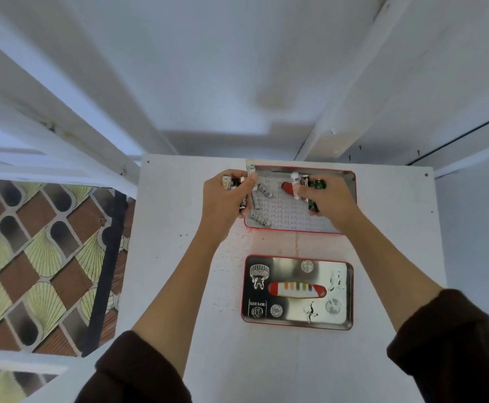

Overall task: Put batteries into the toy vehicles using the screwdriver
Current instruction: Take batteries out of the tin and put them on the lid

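Note:
An open red-rimmed tin lies at the far side of the white table and holds loose batteries on a printed paper lining. My left hand is at the tin's left edge, closed around several batteries. My right hand reaches into the tin's right part, fingers pinching batteries beside a red-tipped object that may be the screwdriver handle. No toy vehicle is visible.
The tin's lid, shiny with printed pictures, lies nearer me on the white table. White wall and beams stand behind the table. A patterned tiled floor shows at the left, past the table's edge.

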{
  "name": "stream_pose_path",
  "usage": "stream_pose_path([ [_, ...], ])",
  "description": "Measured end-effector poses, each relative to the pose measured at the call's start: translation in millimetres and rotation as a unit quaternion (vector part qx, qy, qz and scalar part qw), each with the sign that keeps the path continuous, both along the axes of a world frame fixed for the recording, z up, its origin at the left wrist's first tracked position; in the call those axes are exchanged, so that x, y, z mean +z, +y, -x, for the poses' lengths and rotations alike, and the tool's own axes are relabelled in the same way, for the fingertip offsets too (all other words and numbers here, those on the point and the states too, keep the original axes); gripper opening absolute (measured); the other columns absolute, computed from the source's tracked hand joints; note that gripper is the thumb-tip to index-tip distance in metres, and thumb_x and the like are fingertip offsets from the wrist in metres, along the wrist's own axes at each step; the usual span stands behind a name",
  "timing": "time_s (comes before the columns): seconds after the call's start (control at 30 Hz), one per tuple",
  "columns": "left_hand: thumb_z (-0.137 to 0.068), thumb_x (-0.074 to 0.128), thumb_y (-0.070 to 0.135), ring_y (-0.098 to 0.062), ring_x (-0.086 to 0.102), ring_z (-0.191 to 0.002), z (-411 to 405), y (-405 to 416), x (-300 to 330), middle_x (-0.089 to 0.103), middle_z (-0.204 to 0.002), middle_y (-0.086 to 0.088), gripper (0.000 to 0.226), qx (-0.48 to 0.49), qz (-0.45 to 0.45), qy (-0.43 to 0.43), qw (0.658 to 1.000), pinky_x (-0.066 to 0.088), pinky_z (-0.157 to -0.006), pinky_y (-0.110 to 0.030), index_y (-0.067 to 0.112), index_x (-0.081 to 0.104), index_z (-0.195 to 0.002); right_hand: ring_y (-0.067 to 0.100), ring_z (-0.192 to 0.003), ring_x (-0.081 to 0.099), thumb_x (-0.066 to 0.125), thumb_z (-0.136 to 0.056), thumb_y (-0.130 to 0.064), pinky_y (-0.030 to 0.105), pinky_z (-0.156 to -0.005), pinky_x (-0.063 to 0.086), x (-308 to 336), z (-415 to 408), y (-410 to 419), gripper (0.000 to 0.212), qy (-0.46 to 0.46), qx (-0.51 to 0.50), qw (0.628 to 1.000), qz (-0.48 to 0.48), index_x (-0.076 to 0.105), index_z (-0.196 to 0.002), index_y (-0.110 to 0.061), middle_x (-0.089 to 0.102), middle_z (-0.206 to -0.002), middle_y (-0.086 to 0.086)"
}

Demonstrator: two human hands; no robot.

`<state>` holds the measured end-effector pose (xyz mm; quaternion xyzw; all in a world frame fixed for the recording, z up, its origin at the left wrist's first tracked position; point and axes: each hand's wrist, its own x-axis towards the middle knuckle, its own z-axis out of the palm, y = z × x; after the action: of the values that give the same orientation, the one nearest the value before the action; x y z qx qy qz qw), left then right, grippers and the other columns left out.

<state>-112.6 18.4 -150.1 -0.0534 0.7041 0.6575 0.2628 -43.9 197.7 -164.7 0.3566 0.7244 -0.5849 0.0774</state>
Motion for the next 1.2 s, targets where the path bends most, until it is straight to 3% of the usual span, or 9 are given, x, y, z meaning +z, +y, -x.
stream_pose_path([
  [0.07,-0.089,0.068,0.014,-0.014,0.044,-0.034,2.3,3.3,18.2,0.055,-0.049,0.000,0.013,-0.007,-0.012,0.007,1.000,0.034,-0.038,-0.019,0.010,0.062,-0.078,0.010,-0.042,0.048,0.067,-0.084,-0.020,0.018,-0.036,0.037,26.3,-5.1,0.0,0.008,0.018,-0.030,0.999,0.040,0.063,-0.083,-0.013,0.059,-0.068,0.004],
  [0.2,-0.088,0.068,0.010,-0.015,0.043,-0.033,8.2,13.6,70.1,0.051,-0.050,-0.005,0.015,-0.028,-0.061,0.016,0.998,0.033,-0.036,-0.019,0.010,0.061,-0.075,0.016,-0.044,0.045,0.066,-0.084,-0.017,0.022,-0.041,0.032,83.8,-11.3,1.8,0.016,0.088,-0.105,0.983,0.122,0.060,-0.071,-0.009,0.055,-0.061,0.006],
  [0.37,-0.087,0.069,0.010,-0.016,0.042,-0.034,7.0,20.1,144.5,0.055,-0.048,0.000,0.015,-0.067,-0.090,0.061,0.992,0.032,-0.036,-0.020,0.009,0.059,-0.075,0.013,-0.040,0.041,0.063,-0.084,-0.016,0.018,-0.035,0.029,156.4,-18.2,-8.3,0.015,0.181,-0.132,0.957,0.186,0.057,-0.072,-0.008,0.049,-0.061,0.007],
  [0.5,-0.086,0.071,0.013,-0.017,0.044,-0.037,-5.8,16.0,196.3,0.055,-0.050,0.002,0.016,-0.098,-0.101,0.111,0.984,0.034,-0.038,-0.022,0.011,0.061,-0.074,0.013,-0.038,0.041,0.066,-0.081,-0.017,0.017,-0.034,0.028,207.7,-29.7,-22.3,0.014,0.233,-0.166,0.939,0.189,0.058,-0.071,-0.009,0.051,-0.060,0.004],
  [0.77,-0.087,0.070,0.014,-0.014,0.047,-0.038,-62.6,-41.1,263.9,0.056,-0.049,0.006,0.012,-0.133,-0.121,0.172,0.969,0.037,-0.038,-0.021,0.008,0.061,-0.080,0.013,-0.039,0.038,0.064,-0.081,-0.017,0.016,-0.035,0.025,295.0,-86.5,-62.3,0.017,0.313,-0.140,0.924,0.167,0.055,-0.070,-0.007,0.049,-0.054,0.000],
  [1.0,-0.087,0.069,0.014,-0.013,0.048,-0.038,-139.1,-120.3,307.6,0.057,-0.050,0.006,0.012,-0.152,-0.146,0.235,0.949,0.037,-0.038,-0.021,0.007,0.061,-0.082,0.013,-0.039,0.039,0.062,-0.085,-0.013,0.016,-0.034,0.027,345.3,-153.1,-157.9,0.018,0.359,-0.093,0.918,0.139,0.058,-0.067,-0.009,0.054,-0.058,0.001],
  [1.2,-0.086,0.071,0.014,-0.010,0.047,-0.039,-163.8,-200.3,340.1,0.058,-0.052,0.006,0.012,-0.183,-0.116,0.269,0.938,0.037,-0.040,-0.018,0.011,0.063,-0.077,0.014,-0.041,0.039,0.065,-0.079,-0.015,0.017,-0.035,0.030,372.5,-181.4,-233.1,0.011,0.364,-0.049,0.922,0.120,0.061,-0.072,-0.008,0.054,-0.064,0.004],
])
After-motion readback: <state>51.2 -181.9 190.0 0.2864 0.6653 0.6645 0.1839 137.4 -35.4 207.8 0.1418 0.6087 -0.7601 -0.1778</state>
